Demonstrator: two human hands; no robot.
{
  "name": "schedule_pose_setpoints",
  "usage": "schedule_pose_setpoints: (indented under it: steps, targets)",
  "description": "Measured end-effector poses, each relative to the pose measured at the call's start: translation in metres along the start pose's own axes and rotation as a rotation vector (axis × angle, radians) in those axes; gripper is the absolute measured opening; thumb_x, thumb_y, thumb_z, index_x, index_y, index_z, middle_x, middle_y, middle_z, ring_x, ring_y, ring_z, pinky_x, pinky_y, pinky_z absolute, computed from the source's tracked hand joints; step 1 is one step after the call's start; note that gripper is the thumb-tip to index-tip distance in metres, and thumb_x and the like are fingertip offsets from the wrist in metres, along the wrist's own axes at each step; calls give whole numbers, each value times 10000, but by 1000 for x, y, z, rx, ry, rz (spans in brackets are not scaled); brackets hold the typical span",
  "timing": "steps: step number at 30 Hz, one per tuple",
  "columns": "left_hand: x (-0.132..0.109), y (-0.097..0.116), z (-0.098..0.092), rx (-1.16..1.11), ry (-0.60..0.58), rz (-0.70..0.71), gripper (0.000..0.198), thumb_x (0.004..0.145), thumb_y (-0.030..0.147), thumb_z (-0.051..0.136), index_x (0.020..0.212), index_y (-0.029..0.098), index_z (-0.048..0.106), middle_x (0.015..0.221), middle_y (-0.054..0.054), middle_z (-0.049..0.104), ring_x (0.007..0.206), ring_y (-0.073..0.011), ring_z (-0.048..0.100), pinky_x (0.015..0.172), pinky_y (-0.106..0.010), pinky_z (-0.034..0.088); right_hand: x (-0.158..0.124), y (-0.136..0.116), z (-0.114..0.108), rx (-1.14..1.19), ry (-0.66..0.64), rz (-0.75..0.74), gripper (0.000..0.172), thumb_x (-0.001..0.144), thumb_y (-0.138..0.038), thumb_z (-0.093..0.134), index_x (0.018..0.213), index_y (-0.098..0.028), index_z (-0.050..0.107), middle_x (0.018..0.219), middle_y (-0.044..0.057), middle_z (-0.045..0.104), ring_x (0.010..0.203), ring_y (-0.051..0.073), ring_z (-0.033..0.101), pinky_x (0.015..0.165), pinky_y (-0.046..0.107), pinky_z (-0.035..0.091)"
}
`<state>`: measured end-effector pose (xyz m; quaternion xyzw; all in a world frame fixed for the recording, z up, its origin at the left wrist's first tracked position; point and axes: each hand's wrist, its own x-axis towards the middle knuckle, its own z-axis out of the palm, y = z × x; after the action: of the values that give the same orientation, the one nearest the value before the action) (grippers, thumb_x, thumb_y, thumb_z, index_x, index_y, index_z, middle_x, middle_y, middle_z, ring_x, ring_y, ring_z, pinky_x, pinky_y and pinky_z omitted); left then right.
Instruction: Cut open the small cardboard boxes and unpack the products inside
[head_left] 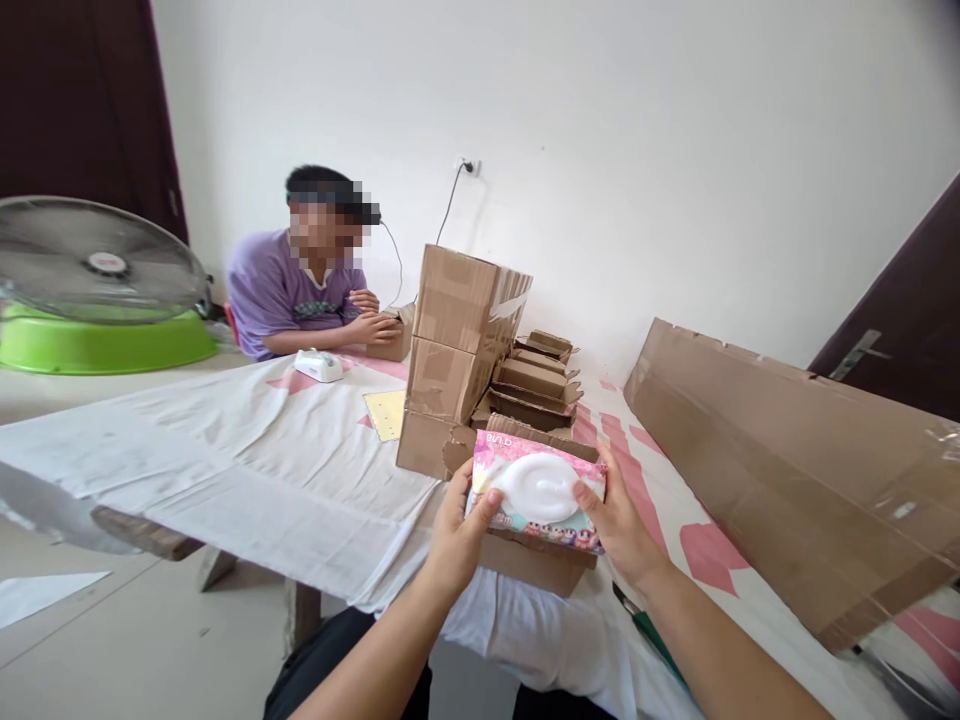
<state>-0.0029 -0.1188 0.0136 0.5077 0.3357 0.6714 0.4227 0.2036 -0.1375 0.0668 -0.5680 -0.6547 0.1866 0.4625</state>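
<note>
Between my two hands is a pack of wet wipes (540,490), pink and pale blue with a white oval lid. My left hand (465,515) grips its left end, thumb on the front. At the opposite end my right hand (615,510) has its thumb by the lid's edge. A cardboard box (536,562) sits right below the pack, partly hidden by it. Behind, several small open boxes (536,378) stand in a row, next to a wall of stacked cardboard boxes (450,355).
A person (300,285) sits across the cloth-covered table (247,450), hands on a small box (394,335). A white device (319,365) and a yellow card (385,415) lie there. A long cardboard panel (787,480) stands at right; a green-handled tool (654,635) lies by my right forearm.
</note>
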Motion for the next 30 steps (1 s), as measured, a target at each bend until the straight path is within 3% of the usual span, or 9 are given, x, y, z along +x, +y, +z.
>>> schedule_pose_setpoints:
  steps: [9, 17, 22, 26, 30]
  targets:
    - [5, -8, -2, 92, -24, 54, 557, 873, 587, 541, 1233, 161, 539, 1233, -132, 648, 1141, -309, 587, 963, -432, 460, 5, 8, 14, 39, 89, -31, 774, 854, -670, 558, 1478, -258, 358, 1463, 111, 480, 1382, 294, 428, 1068, 446, 444]
    - [1, -9, -4, 85, -54, 93, 499, 895, 545, 546, 1242, 186, 528, 1218, -106, 644, 1135, -291, 586, 959, -404, 451, -2, 8, 15, 79, 108, -78, 853, 802, -715, 585, 1478, -261, 332, 1416, 118, 498, 1346, 295, 458, 1036, 424, 473]
    - [-2, -8, -6, 42, -90, 106, 521, 890, 547, 553, 1265, 186, 527, 1243, -102, 640, 1145, -294, 582, 967, -390, 445, -10, 16, 20, 111, 102, -172, 865, 840, -688, 560, 1508, -242, 240, 1432, 140, 456, 1287, 277, 510, 1002, 414, 501]
    - [-1, -4, -12, 26, -184, 139, 569, 886, 571, 543, 1321, 204, 516, 1351, -103, 590, 1237, -316, 534, 1033, -419, 417, -24, 22, 20, 76, 154, -287, 843, 842, -654, 592, 1489, -224, 264, 1355, 155, 480, 1257, 303, 521, 985, 452, 508]
    - [4, -3, -23, 14, -377, 142, 654, 854, 599, 579, 1386, 227, 499, 1406, -107, 559, 1289, -348, 501, 1082, -463, 383, -42, 31, 17, 59, 173, -421, 851, 816, -623, 658, 1472, -241, 272, 1343, 154, 482, 1254, 325, 525, 1002, 490, 492]
